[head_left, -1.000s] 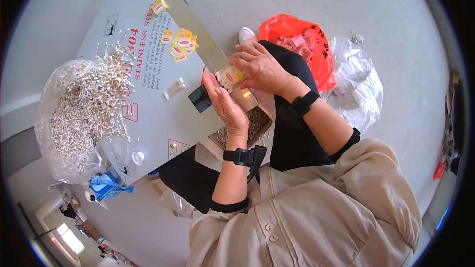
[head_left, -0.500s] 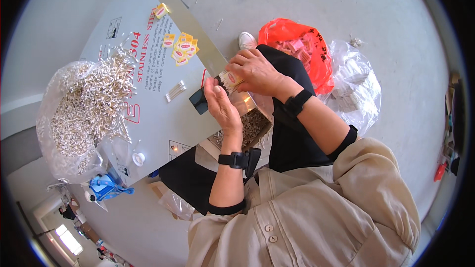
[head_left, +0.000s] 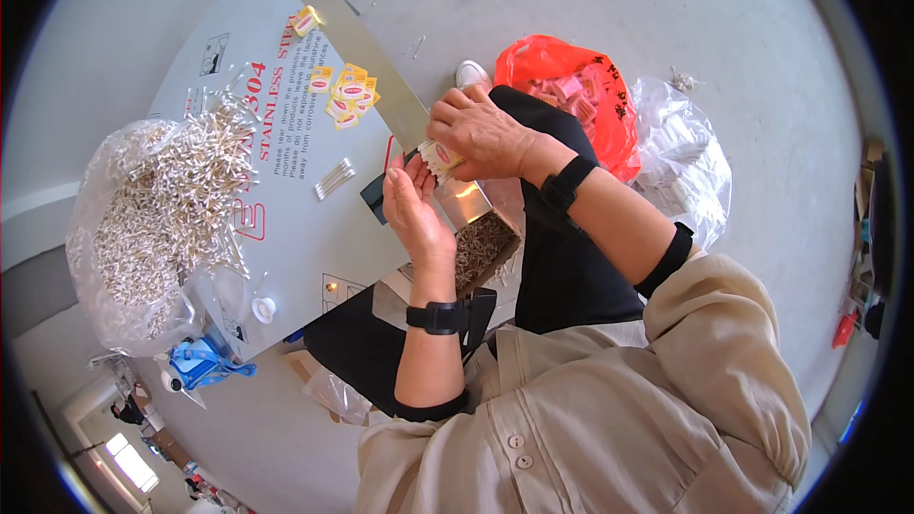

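Note:
My right hand [head_left: 487,136] is closed around a small pack of cotton swabs [head_left: 438,158] wrapped with a yellow-and-white label; the white tips point toward my left hand. My left hand [head_left: 419,219] is open, palm turned to the pack, its thumb apart from the fingers. Its fingertips are close to the swab tips; whether they touch cannot be made out. Below the hands, a box [head_left: 514,246] holds many loose swabs. On the table by my left hand lie a few loose swabs [head_left: 335,179] side by side and a dark flat piece [head_left: 374,198].
A clear bag [head_left: 86,219] heaped with swabs stands on the table's left. Several yellow-and-white labels or packs [head_left: 350,95] lie farther back. A red bag [head_left: 533,52] of pink pieces and a clear bag [head_left: 681,171] sit on the floor at right. A blue item [head_left: 198,362] is beyond the table's near corner.
My left hand has drawn slightly left and away from the pack, its palm opening more. My right hand still holds the pack and has shifted slightly.

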Action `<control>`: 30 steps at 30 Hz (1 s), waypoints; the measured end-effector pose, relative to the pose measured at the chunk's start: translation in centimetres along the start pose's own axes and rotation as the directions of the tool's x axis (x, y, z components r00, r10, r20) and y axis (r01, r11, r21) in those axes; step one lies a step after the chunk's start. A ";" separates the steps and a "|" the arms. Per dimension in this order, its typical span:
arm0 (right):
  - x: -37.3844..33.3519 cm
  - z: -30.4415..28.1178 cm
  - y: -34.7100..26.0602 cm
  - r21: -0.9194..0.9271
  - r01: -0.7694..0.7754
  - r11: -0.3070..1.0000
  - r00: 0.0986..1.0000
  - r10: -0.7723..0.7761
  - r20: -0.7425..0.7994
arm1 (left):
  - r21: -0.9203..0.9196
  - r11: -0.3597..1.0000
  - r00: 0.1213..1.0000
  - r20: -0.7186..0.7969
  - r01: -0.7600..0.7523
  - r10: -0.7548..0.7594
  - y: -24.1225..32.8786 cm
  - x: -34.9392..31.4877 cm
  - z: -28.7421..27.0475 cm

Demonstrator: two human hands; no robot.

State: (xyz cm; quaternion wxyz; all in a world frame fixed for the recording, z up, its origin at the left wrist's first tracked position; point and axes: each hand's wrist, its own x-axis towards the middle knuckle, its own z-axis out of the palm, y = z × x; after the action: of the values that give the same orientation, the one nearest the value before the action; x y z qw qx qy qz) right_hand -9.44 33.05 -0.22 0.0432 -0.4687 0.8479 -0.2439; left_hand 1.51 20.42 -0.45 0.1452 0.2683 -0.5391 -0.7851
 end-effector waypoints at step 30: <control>0.4 0.3 0.0 -0.034 0.037 0.999 0.999 -0.036 0.033 | 0.063 0.917 0.912 0.098 0.395 -0.399 2.4 3.2 -2.1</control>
State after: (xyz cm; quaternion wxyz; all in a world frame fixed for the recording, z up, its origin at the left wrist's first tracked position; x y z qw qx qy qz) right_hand -9.59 32.58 -0.45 0.0446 -0.4886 0.8425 -0.2223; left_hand -0.05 16.22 0.36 -0.0526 0.3319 -0.4968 -0.8002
